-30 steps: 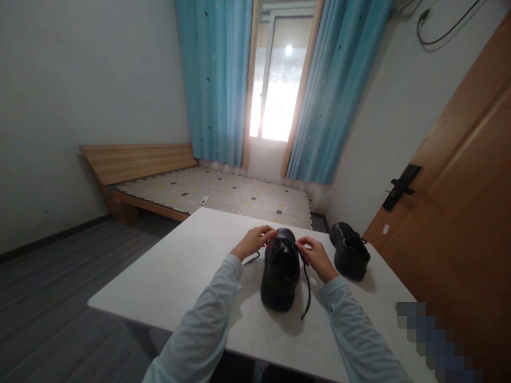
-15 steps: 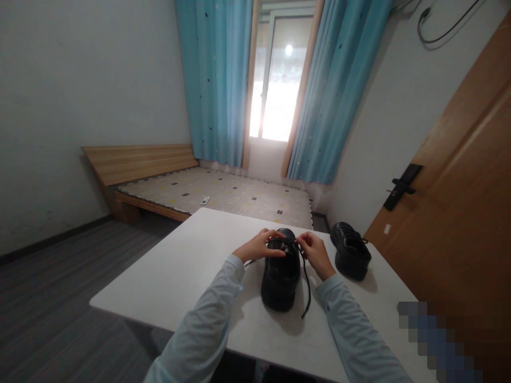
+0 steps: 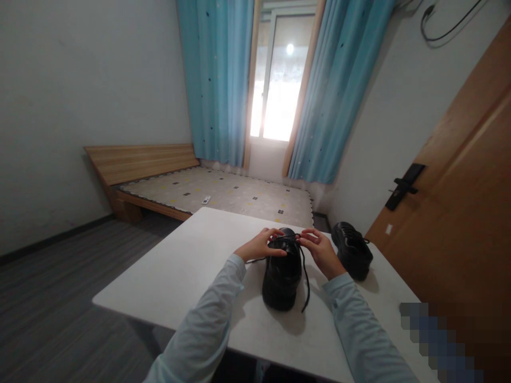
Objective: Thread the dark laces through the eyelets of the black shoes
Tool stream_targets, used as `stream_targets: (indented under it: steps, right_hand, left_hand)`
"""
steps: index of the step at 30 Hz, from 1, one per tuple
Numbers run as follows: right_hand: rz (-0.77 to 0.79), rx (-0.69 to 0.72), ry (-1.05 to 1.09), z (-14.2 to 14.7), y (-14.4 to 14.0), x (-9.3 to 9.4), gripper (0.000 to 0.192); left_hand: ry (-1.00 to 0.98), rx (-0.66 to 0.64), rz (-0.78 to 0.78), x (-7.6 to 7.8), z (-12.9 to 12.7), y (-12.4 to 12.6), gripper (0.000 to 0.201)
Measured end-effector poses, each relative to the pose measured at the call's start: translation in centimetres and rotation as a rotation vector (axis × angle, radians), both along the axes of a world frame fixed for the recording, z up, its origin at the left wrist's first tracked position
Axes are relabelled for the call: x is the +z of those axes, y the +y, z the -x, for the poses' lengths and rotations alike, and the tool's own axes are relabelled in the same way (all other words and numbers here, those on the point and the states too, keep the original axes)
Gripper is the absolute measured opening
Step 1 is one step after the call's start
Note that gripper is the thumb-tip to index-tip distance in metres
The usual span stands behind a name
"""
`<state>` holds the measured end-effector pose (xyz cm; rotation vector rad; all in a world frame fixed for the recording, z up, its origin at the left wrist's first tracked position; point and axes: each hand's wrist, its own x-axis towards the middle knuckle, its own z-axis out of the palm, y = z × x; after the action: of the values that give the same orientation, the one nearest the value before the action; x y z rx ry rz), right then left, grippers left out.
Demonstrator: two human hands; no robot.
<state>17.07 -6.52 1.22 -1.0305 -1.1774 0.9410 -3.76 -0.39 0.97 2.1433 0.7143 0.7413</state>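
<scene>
A black lace-up shoe (image 3: 281, 284) stands on the white table (image 3: 179, 266), its heel towards me. My left hand (image 3: 259, 246) grips the shoe's upper from the left, fingers at the lacing and thumb lying across the opening. At the right side of the lacing, my right hand (image 3: 321, 252) pinches the black shoelace (image 3: 306, 276) between thumb and forefinger, its other fingers loosely bent. One loose lace end hangs down the shoe's right side onto the table. Another piece of lace shows to the left, under my left wrist.
A second black shoe (image 3: 352, 252) stands at the table's right edge, beyond my right hand. Behind the table is a bed (image 3: 223, 191) with a small white remote (image 3: 206, 200) on it. A wooden door (image 3: 451, 186) rises on the right.
My right hand has shifted slightly right and its fingers have straightened a little. The hanging lace end has risen slightly. My left hand stays on the shoe.
</scene>
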Motion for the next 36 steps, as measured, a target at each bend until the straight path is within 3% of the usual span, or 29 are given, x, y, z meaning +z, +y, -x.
stream_targets:
  steps: [11, 14, 19, 22, 29, 33, 36]
  right_hand:
    - [-0.112, -0.083, 0.131, -1.1, -1.0, 1.5, 0.023]
    - [-0.125, -0.115, -0.076, -1.5, -1.1, 1.5, 0.023]
    - [-0.22, -0.198, -0.69, -1.2, -0.8, 1.1, 0.016]
    - [-0.264, -0.217, -0.884, -1.1, -0.5, 0.7, 0.012]
    - [-0.261, -0.205, -0.999, -2.0, -0.1, -0.1, 0.014]
    - [-0.281, -0.294, -0.982, -2.5, -0.3, 0.1, 0.014]
    - [-0.222, -0.377, -0.852, -3.1, -0.3, 0.1, 0.017]
  left_hand:
    - [0.002, -0.011, 0.006, -0.7, 0.0, 0.5, 0.065]
    - [0.004, -0.017, 0.012, -0.6, 0.0, 0.5, 0.064]
    - [0.007, -0.018, 0.015, -0.5, 0.0, 0.5, 0.063]
    - [0.017, -0.017, 0.022, -0.5, 0.0, 0.4, 0.063]
    - [0.009, -0.018, 0.026, -0.3, 0.1, 0.3, 0.061]
    - [0.013, -0.015, 0.024, -0.2, 0.2, 0.3, 0.061]
    - [0.018, -0.017, 0.036, -0.2, 0.2, 0.3, 0.06]
